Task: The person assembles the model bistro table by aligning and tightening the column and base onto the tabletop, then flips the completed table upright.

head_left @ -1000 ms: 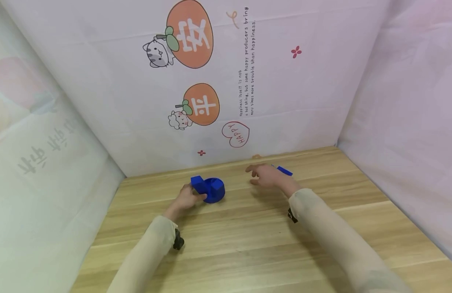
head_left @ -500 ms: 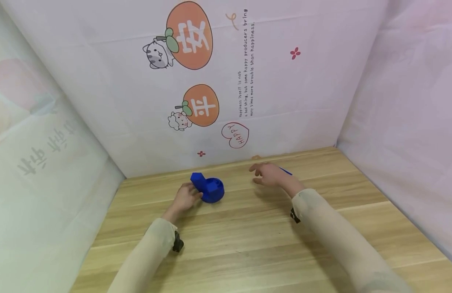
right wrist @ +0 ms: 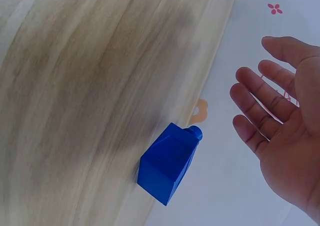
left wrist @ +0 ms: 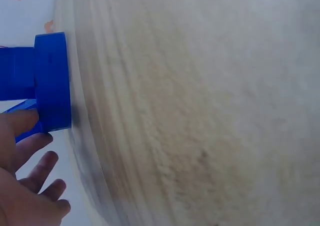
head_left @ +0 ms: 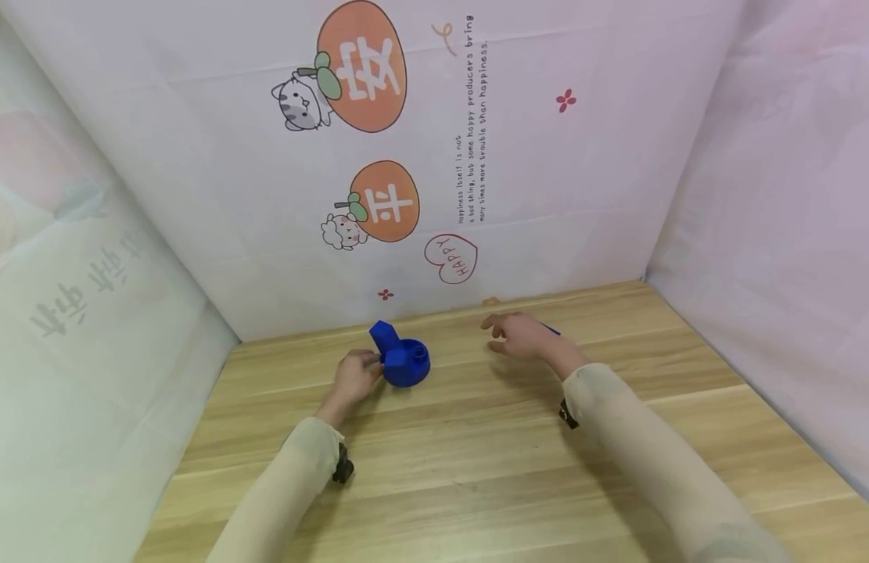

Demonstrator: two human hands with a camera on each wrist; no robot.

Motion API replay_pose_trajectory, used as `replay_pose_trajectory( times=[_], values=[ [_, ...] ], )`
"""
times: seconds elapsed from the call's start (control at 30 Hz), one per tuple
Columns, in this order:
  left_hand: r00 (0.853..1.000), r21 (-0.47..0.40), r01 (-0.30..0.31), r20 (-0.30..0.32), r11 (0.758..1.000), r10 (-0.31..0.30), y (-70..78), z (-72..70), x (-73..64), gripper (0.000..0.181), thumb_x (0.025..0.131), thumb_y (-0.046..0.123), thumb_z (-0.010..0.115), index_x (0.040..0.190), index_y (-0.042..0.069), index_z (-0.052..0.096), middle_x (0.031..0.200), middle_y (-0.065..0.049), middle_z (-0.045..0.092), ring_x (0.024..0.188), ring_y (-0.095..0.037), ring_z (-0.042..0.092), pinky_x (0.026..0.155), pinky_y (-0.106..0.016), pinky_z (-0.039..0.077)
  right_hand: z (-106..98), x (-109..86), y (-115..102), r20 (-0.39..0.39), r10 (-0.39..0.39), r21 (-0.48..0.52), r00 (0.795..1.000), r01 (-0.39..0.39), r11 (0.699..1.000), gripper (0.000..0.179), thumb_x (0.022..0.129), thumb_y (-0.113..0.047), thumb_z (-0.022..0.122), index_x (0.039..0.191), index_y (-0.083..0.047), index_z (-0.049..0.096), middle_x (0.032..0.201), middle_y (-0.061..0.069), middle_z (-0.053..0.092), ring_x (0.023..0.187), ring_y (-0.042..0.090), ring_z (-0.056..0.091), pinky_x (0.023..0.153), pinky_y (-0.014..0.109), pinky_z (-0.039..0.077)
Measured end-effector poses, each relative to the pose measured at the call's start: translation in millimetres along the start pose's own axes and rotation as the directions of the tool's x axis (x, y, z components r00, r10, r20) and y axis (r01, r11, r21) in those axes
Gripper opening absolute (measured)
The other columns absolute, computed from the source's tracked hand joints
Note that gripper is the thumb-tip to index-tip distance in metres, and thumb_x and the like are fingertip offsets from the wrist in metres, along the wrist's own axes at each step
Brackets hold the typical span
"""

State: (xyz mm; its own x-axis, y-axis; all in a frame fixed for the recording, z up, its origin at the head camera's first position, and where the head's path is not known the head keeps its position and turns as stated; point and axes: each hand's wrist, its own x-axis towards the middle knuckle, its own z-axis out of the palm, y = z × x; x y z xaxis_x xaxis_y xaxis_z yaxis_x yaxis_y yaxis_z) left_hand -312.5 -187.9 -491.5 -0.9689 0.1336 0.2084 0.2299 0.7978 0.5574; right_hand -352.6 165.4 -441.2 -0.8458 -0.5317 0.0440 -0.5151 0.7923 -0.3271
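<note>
A round blue base (head_left: pixel 408 374) sits on the table, with two angular blue blocks standing on it, one at the back left (head_left: pixel 385 335) and one at the front (head_left: pixel 396 361). A round socket (head_left: pixel 419 353) shows on its right side. My left hand (head_left: pixel 355 377) pinches the base's left edge between thumb and index finger; in the left wrist view the other fingers spread loosely below. My right hand (head_left: pixel 522 336) hovers with relaxed fingers, holding nothing. Near it lies a loose blue block (right wrist: pixel 167 163) with a round peg at one end, mostly hidden by this hand in the head view.
The wooden table (head_left: pixel 462 469) meets a printed white cloth backdrop (head_left: pixel 533 195) just behind the blue pieces. More cloth rises at the left (head_left: pixel 89 352) and right (head_left: pixel 779 234) sides.
The base has turned clockwise as seen from above: one block swung backward, the other from right to front, uncovering the socket. My left fingers shifted slightly left; the right hand moved slightly right.
</note>
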Motion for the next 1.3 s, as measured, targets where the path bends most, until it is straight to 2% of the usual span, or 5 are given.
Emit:
replay_pose_trajectory(
  times=[0.2, 0.43, 0.63, 0.87, 1.3],
  values=[
    [0.991, -0.088, 0.13, 0.005, 0.988, -0.13, 0.9, -0.2, -1.8, 0.037, 0.083, 0.023, 0.068, 0.116, 0.007, 0.067, 0.126, -0.016, 0.06, 0.122, -0.033, 0.051, 0.105, -0.047, 0.038, 1.0, 1.2, 2.0, 0.002, 0.006, 0.002, 1.0, -0.006, 1.0, 0.042, 0.09, -0.026, 0.061, 0.128, -0.012, 0.054, 0.111, 0.011, 0.067, 0.104, 0.027, 0.063, 0.092, 0.044, 0.049],
    [0.994, -0.07, 0.103, -0.038, 0.992, -0.106, -3.7, 0.8, -2.7, 0.034, 0.083, 0.019, 0.067, 0.117, 0.011, 0.066, 0.126, -0.017, 0.059, 0.12, -0.035, 0.051, 0.103, -0.05, 0.038, 1.3, 0.2, 3.4, 0.001, -0.003, -0.008, 1.0, 0.003, 1.0, 0.041, 0.09, -0.027, 0.061, 0.128, -0.012, 0.054, 0.11, 0.01, 0.068, 0.102, 0.026, 0.064, 0.092, 0.043, 0.049],
    [0.989, 0.046, 0.121, 0.08, 0.992, -0.125, 1.6, -0.4, -4.4, 0.065, 0.077, 0.042, 0.071, 0.133, 0.014, 0.052, 0.137, -0.016, 0.048, 0.129, -0.036, 0.041, 0.105, -0.054, 0.035, 1.2, -1.1, 7.1, -0.012, 0.009, -0.01, 1.0, -0.01, 1.0, 0.042, 0.09, -0.026, 0.061, 0.128, -0.012, 0.054, 0.11, 0.011, 0.068, 0.102, 0.027, 0.064, 0.092, 0.044, 0.048],
    [0.962, 0.194, 0.18, 0.17, 0.964, -0.214, 14.3, 3.3, -6.8, 0.097, 0.075, 0.075, 0.053, 0.146, 0.015, 0.029, 0.151, -0.015, 0.03, 0.143, -0.035, 0.019, 0.113, -0.054, 0.022, 2.5, -0.4, 7.3, 0.003, 0.011, 0.012, 1.0, -0.011, 1.0, 0.042, 0.09, -0.026, 0.061, 0.128, -0.011, 0.054, 0.11, 0.012, 0.068, 0.104, 0.028, 0.063, 0.092, 0.045, 0.049],
    [0.966, 0.023, 0.171, 0.192, 0.985, -0.172, 11.6, 6.8, -0.8, 0.086, 0.085, 0.055, 0.059, 0.147, 0.004, 0.027, 0.15, -0.019, 0.031, 0.141, -0.038, 0.017, 0.112, -0.057, 0.022, -1.1, -6.4, 24.2, -0.094, 0.071, -0.039, 0.993, -0.074, 0.996, 0.039, 0.089, -0.025, 0.061, 0.124, -0.008, 0.057, 0.105, 0.013, 0.069, 0.098, 0.029, 0.065, 0.09, 0.046, 0.048]
  ],
)
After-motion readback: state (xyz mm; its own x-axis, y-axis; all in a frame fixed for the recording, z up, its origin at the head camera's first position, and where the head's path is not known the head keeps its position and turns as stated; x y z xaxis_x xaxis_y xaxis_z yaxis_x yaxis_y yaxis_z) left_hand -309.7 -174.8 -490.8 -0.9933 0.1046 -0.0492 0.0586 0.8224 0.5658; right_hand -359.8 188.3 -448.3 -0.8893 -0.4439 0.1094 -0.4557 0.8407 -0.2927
